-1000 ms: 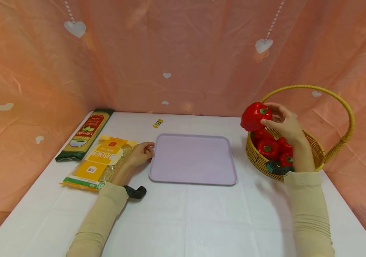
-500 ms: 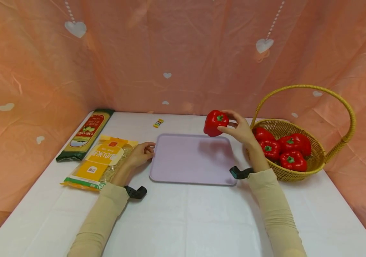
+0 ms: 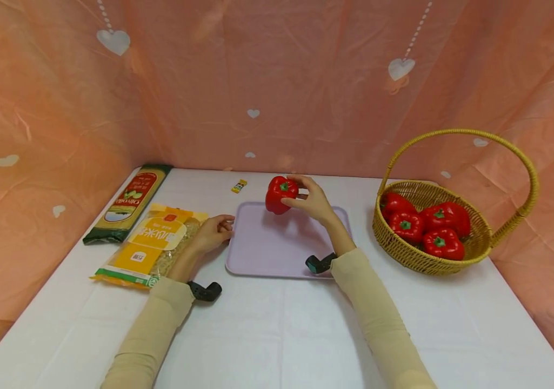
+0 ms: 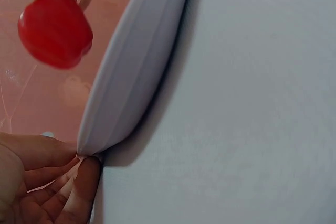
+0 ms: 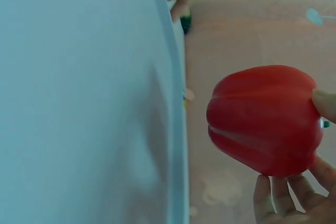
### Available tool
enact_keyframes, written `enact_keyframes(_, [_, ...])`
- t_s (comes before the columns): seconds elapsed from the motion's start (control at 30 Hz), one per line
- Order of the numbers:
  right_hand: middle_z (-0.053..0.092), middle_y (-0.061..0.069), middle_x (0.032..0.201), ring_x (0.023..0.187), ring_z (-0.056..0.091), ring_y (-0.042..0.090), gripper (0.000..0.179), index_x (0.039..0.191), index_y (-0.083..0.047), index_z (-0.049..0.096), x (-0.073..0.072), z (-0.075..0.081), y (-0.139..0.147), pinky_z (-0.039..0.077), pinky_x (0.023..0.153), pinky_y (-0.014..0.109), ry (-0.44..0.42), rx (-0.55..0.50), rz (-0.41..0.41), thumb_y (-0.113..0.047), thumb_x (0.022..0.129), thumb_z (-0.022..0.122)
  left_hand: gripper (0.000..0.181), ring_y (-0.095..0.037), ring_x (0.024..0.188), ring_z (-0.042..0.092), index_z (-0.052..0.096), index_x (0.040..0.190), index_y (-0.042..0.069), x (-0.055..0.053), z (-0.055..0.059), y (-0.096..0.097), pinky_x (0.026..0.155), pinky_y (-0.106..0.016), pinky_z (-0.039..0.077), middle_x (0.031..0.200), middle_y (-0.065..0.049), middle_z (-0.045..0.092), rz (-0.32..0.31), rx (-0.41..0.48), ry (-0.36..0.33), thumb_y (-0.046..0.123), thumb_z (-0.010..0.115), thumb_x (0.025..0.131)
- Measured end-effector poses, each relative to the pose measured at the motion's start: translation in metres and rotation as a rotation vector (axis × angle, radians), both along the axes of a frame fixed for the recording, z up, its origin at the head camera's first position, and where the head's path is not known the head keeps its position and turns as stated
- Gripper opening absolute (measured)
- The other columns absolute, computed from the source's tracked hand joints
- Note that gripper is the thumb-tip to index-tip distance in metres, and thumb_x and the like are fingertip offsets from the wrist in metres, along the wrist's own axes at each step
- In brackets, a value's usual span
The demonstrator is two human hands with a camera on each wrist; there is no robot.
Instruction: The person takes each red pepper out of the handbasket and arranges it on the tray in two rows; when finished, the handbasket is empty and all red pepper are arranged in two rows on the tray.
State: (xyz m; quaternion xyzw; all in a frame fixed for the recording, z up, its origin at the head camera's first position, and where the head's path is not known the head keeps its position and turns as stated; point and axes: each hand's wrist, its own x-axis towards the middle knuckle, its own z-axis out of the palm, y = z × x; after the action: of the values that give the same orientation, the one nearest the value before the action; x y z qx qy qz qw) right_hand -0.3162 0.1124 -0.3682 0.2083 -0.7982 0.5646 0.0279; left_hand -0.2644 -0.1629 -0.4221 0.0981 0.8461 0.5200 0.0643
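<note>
My right hand [image 3: 312, 201] holds a red bell pepper [image 3: 280, 195] by its stem end, thumb on one side and fingers on the other. The pepper hangs above the far part of a pale purple tray [image 3: 277, 254], apart from it. In the right wrist view the bell pepper [image 5: 265, 121] shows its ribbed side. At the tray's left edge is my left hand [image 3: 212, 233]. The left wrist view shows its thumb and fingers [image 4: 44, 153] pinching the tray's rim [image 4: 134, 61].
A wicker basket [image 3: 403, 256] with a tall handle stands at the right, several red bell peppers [image 3: 444, 244] inside. At the left lie a yellow food packet [image 3: 145, 246] and a green-and-red packet [image 3: 131, 202]. A small yellow sachet [image 3: 239, 186] lies behind the tray.
My right hand has carried the bell pepper leftward from over the basket to above the tray. My left hand has stayed at the tray's left edge.
</note>
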Motion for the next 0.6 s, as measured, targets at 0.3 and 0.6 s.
enact_keyframes(0.3, [0.048, 0.008, 0.131, 0.114, 0.049, 0.026, 0.059, 0.132, -0.007, 0.049, -0.004, -0.013, -0.036, 0.047, 0.093, 0.037, -0.075, -0.001, -0.031, -0.016, 0.079, 0.073, 0.043, -0.016, 0.07, 0.053, 0.044, 0.128, -0.013, 0.004, 0.002, 0.0, 0.064, -0.025, 0.05, 0.092, -0.018, 0.054, 0.008, -0.021, -0.017, -0.006, 0.054, 0.087])
enact_keyframes(0.6, [0.048, 0.011, 0.13, 0.113, 0.05, 0.027, 0.061, 0.134, -0.006, 0.047, -0.006, -0.017, -0.058, 0.046, 0.094, 0.036, -0.058, 0.003, -0.043, -0.015, 0.079, 0.073, 0.044, -0.016, 0.072, 0.053, 0.043, 0.13, -0.012, 0.003, 0.004, 0.001, 0.065, -0.024, 0.05, 0.093, -0.018, 0.054, 0.021, -0.015, -0.046, -0.005, 0.054, 0.088])
